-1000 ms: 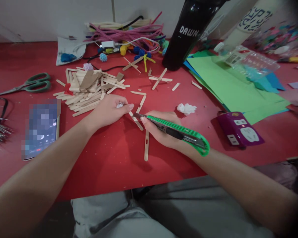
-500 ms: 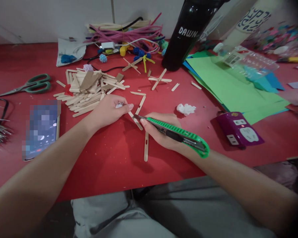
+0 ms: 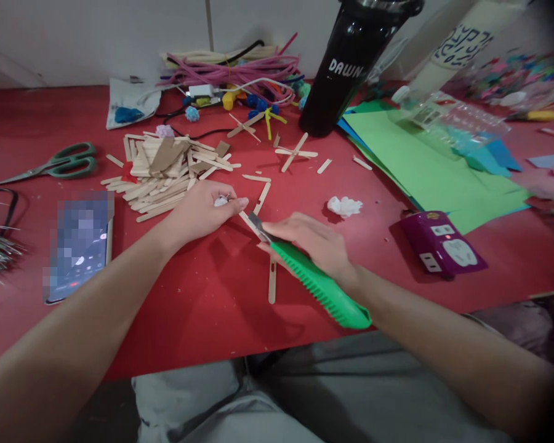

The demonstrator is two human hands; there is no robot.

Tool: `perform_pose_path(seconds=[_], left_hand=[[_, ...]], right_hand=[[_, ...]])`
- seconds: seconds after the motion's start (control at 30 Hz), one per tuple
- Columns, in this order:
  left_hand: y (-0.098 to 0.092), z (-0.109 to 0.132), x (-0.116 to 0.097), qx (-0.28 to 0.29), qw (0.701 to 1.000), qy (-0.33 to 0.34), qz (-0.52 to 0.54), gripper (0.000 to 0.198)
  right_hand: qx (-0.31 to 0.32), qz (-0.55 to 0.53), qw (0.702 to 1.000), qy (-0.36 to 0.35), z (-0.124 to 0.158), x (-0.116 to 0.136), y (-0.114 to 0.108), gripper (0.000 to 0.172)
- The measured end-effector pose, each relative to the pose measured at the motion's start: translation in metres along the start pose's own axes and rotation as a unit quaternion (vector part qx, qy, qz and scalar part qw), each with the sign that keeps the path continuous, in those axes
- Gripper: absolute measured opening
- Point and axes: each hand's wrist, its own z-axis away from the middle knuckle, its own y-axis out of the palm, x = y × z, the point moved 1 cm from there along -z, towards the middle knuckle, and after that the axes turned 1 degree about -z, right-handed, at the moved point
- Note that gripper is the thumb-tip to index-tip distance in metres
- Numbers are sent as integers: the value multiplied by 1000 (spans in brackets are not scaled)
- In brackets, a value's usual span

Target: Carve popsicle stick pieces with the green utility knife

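My right hand (image 3: 314,244) grips a green utility knife (image 3: 318,284), its blade tip resting on a wooden craft stick (image 3: 252,223) lying on the red table (image 3: 203,301). My left hand (image 3: 203,208) is closed, its fingertips pressing the far end of that stick, with a small white scrap tucked under the fingers. Another stick (image 3: 272,280) with a slot cut in it lies just below the knife. A second loose stick (image 3: 261,197) lies beside my left fingertips.
A heap of craft sticks (image 3: 161,169) sits behind my left hand. Green-handled scissors (image 3: 55,163) and a phone (image 3: 78,243) lie at left. A black bottle (image 3: 348,61), green paper (image 3: 425,163), a purple power adapter (image 3: 441,243), a crumpled tissue (image 3: 345,205) and pink cords (image 3: 240,64) fill the back and right.
My right hand has rolled over the knife, swinging its handle down toward the table's near edge. The blade stays at the stick. My left hand has not moved.
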Motion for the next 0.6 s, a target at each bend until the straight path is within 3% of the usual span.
perform_pose_path(seconds=[0.2,0.47,0.6], left_hand=[[1,0,4,6,1000,-3,12,35],[2,-1,6,5,1000,-1,11,36],[1,0,5,10,1000,-3,10,35]], right_hand=[[-2,-18,997,-77,6,-4,1,18],[9,7,994,-106,4,-5,-1,14],[-17,-5,997,-77,4,-4,1,12]])
